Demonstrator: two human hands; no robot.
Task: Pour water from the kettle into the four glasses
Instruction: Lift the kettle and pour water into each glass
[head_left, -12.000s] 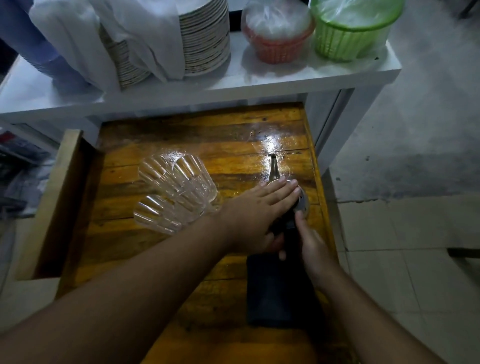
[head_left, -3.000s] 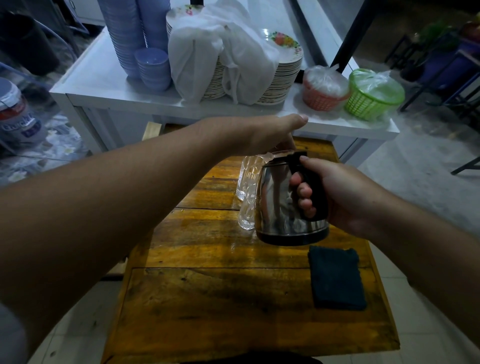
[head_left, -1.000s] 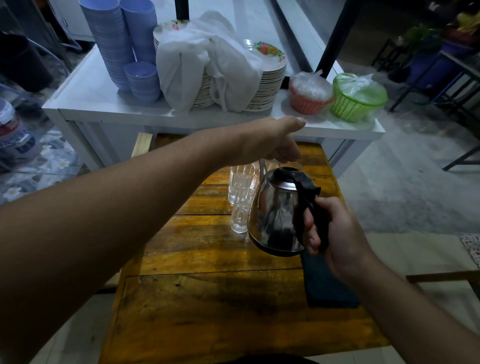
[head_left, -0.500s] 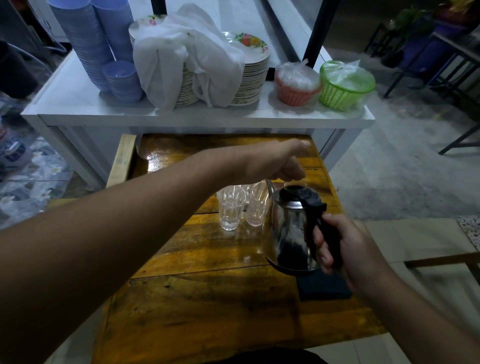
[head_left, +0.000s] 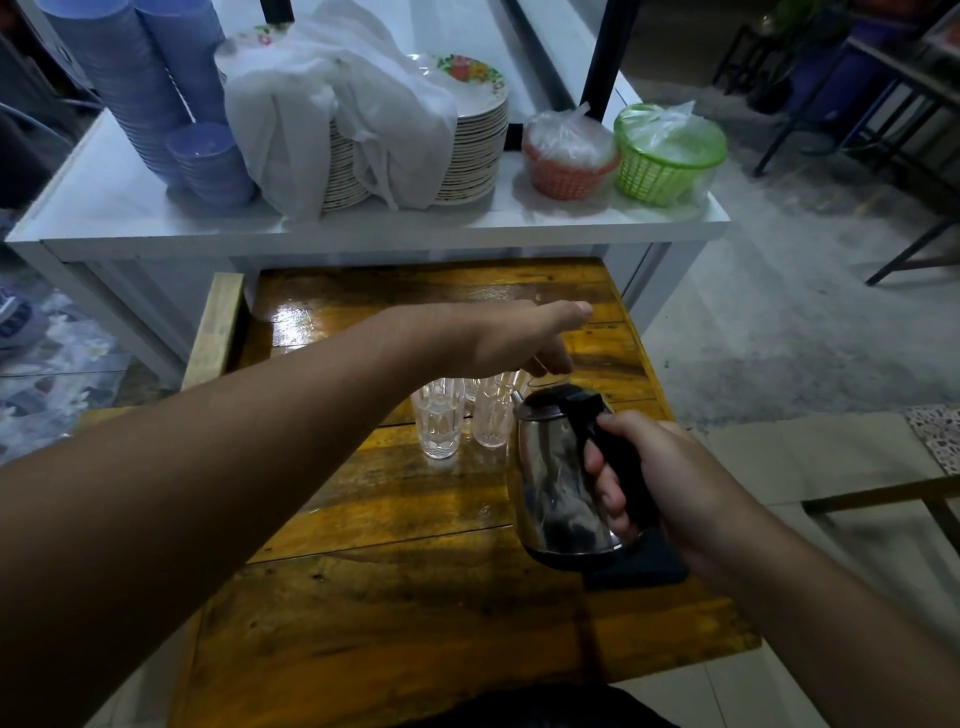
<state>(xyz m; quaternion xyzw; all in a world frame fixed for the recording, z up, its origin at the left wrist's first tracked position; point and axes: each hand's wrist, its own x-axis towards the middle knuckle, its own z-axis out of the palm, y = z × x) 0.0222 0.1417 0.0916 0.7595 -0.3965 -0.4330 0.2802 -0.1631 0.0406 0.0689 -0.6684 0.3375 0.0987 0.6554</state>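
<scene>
A steel kettle (head_left: 556, 483) with a black handle stands nearly upright at the right side of the wooden table (head_left: 395, 613). Its base is over a dark cloth (head_left: 649, 569). My right hand (head_left: 675, 483) is wrapped around the handle. Several clear faceted glasses stand upright in a cluster just left of and behind the kettle. The nearest glass (head_left: 441, 423) and its neighbour (head_left: 491, 415) look empty. My left hand (head_left: 509, 338) reaches over the cluster, fingertips pinching the rim of the far right glass (head_left: 548, 382), which the kettle partly hides.
Behind the table stands a white counter (head_left: 130, 218) with stacked blue bowls (head_left: 208, 161), plates under a white cloth (head_left: 467, 145), an orange basket (head_left: 566, 166) and a green basket (head_left: 665, 156). A wet patch (head_left: 306, 317) shines at the table's far left. Tiled floor lies on the right.
The kettle has swung back from its tilt toward the glasses, coming down and to the right over the dark cloth. My left hand has lowered onto the glasses.
</scene>
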